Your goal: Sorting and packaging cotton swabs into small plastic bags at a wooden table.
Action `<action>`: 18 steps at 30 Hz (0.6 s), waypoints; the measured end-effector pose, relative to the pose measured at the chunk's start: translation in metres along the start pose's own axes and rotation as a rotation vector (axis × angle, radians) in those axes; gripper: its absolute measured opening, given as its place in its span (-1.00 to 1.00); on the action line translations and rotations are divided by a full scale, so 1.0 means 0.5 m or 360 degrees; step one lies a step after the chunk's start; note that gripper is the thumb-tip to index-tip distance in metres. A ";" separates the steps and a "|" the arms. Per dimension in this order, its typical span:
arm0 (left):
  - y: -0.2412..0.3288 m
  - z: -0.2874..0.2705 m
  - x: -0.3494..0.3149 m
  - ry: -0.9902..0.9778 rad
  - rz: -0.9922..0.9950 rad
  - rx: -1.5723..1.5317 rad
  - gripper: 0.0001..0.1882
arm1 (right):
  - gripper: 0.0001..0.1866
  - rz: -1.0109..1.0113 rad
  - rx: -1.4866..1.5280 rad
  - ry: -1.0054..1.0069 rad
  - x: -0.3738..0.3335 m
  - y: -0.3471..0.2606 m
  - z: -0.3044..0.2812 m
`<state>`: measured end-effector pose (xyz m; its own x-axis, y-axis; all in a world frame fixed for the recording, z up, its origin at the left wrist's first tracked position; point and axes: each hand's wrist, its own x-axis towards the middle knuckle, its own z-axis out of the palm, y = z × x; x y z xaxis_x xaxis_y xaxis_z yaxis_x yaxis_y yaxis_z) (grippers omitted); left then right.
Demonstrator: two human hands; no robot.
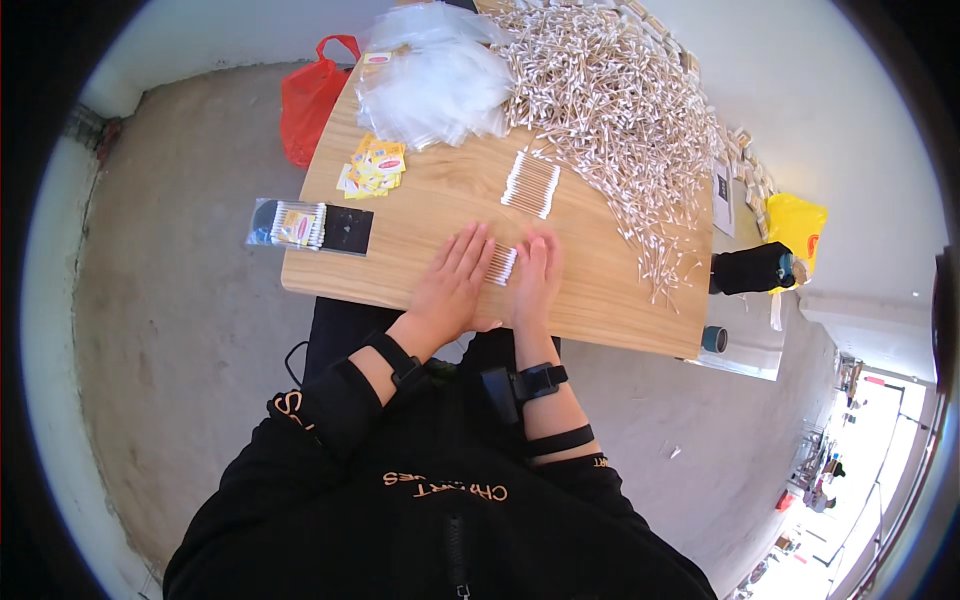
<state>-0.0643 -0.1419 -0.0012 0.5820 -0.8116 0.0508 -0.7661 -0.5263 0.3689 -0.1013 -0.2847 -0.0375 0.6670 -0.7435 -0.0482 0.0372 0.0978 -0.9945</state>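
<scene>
- Well left of our hands, we see a clear plastic packet of white-tipped cotton swabs with a yellow card (pixel 298 228), lying partly over a flat black rectangular plate (pixel 349 230).
- Farther out beyond them, a red plastic bag (pixel 311 108) sits past the tabletop's edge.
- Ahead and left of our hands, we have a pile of small yellow-and-white printed cards (pixel 376 168), then a stack of clear plastic bags (pixel 435 92).
- Our left hand (pixel 455 282) lies open, palm down, on the pale wooden tabletop (pixel 605 295).
- Between our hands lies a short row of wooden-stemmed cotton swabs (pixel 502 264); a second row of swabs (pixel 531 184) lies just ahead.
- Our right hand (pixel 537 272) stands edge-on, fingers bent, beside the nearer row; we cannot tell whether it grips any.
- Ahead and right spreads a large loose heap of swabs (pixel 620 110).
</scene>
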 end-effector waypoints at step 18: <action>0.003 0.003 0.002 -0.0060 -0.0071 0.0103 0.25 | -0.67 -0.0077 -0.0399 0.0186 0.051 -0.002 -0.020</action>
<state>-0.0651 -0.1439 -0.0019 0.6060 -0.7954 0.0001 -0.7564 -0.5763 0.3094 -0.0916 -0.3102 -0.0387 0.5783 -0.8158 0.0037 -0.1282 -0.0954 -0.9872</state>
